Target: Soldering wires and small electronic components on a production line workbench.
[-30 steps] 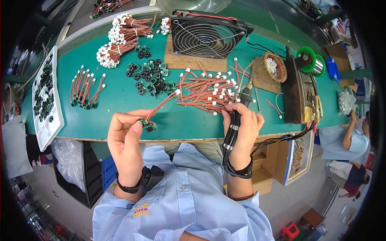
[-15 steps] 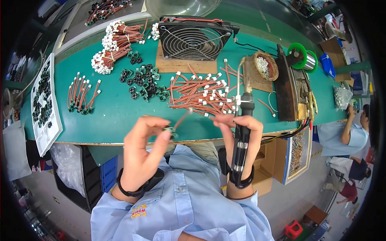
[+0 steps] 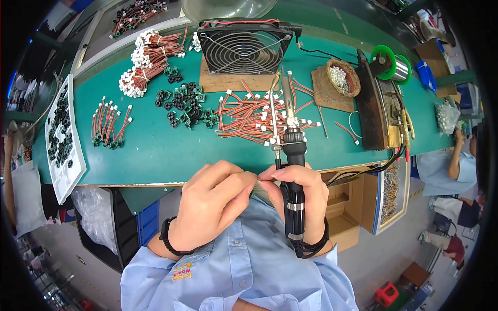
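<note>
My left hand (image 3: pixel 210 207) and my right hand (image 3: pixel 313 192) meet at the fingertips, just past the bench's near edge. A soldering iron (image 3: pixel 294 147) with a thin metal tube beside it stands upright in my right hand, its tip away from me. That hand's thumb and forefinger also pinch close to a thin wire end (image 3: pixel 259 180). My left fingers are closed on a small green circuit board, now almost wholly hidden by them. Ahead lie loose red-and-black wire leads (image 3: pixel 244 124) with white connectors, and left of them a pile of small dark-green circuit boards (image 3: pixel 187 106).
A black fan (image 3: pixel 245 49) stands on a wooden board at the back. To the right are a round bowl of pale bits (image 3: pixel 341 82) and a green solder spool (image 3: pixel 384 62). A white tray of boards (image 3: pixel 78 166) and several wired boards (image 3: pixel 109 127) lie left.
My hands have come together from apart. The left moved right and the right slightly left, bringing the soldering iron closer to the middle and lower. The board has gone behind my fingers.
</note>
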Demonstrator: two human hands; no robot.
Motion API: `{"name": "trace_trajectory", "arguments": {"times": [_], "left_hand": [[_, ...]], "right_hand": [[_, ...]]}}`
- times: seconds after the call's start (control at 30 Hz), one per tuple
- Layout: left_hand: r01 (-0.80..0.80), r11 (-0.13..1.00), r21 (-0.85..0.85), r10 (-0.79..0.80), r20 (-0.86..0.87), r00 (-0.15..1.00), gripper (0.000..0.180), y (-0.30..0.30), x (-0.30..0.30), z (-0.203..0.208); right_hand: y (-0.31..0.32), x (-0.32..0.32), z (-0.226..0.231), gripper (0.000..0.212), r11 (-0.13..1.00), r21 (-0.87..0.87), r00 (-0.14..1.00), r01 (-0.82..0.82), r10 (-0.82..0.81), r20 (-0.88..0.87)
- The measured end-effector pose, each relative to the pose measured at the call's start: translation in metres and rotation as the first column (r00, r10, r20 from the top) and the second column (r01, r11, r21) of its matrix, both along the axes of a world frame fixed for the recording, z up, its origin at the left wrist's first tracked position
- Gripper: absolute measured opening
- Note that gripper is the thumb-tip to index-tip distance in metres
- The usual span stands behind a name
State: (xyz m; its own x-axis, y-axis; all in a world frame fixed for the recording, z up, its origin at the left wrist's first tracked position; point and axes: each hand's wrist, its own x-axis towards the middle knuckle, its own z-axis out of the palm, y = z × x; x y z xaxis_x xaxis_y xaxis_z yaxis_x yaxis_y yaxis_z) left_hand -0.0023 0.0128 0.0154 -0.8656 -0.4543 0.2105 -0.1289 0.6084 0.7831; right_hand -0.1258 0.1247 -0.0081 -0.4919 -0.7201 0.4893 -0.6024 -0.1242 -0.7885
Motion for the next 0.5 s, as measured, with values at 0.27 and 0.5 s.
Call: {"name": "trace_trajectory", "arguments": {"times": [0.27, 0.5], "left_hand": [[-0.033, 0.754, 0.656, 0.113, -0.08, 0.99, 0.018, -0.003, 0.005, -0.007], [0.072, 0.467, 0.881, 0.126, -0.147, 0.981, 0.022, -0.011, 0.008, -0.017]], "right_hand": [[0.008, 0.004, 0.004, 0.043, 0.997, -0.021, 0.894, -0.076, 0.078, 0.441], [0.006, 0.008, 0.005, 0.044, 0.989, -0.041, 0.834, -0.143, 0.143, 0.532]]}}
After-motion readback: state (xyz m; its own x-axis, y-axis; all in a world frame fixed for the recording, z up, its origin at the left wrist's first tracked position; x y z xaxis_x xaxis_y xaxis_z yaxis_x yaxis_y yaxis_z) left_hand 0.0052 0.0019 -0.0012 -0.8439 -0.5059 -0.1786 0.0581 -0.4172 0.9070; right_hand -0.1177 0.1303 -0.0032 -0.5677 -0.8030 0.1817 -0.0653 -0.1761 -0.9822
